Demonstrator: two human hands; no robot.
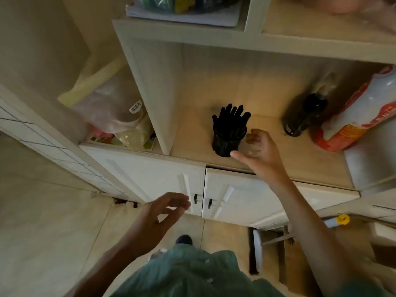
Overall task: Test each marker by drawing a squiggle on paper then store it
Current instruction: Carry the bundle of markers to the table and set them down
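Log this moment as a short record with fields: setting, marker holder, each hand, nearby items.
setting: wooden shelf above white cabinet doors
marker holder: black mesh cup full of black markers, upright on the shelf
right hand: right hand open, beside the cup, holding nothing
left hand: left hand loosely curled, empty, low by the door handles
nearby items: dark bottle and large white and red bottle to the right

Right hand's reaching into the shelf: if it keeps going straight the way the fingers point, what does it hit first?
Most likely the black mesh pen cup full of black markers. The right hand is open beside it, fingers aimed at its side, though depth is unclear.
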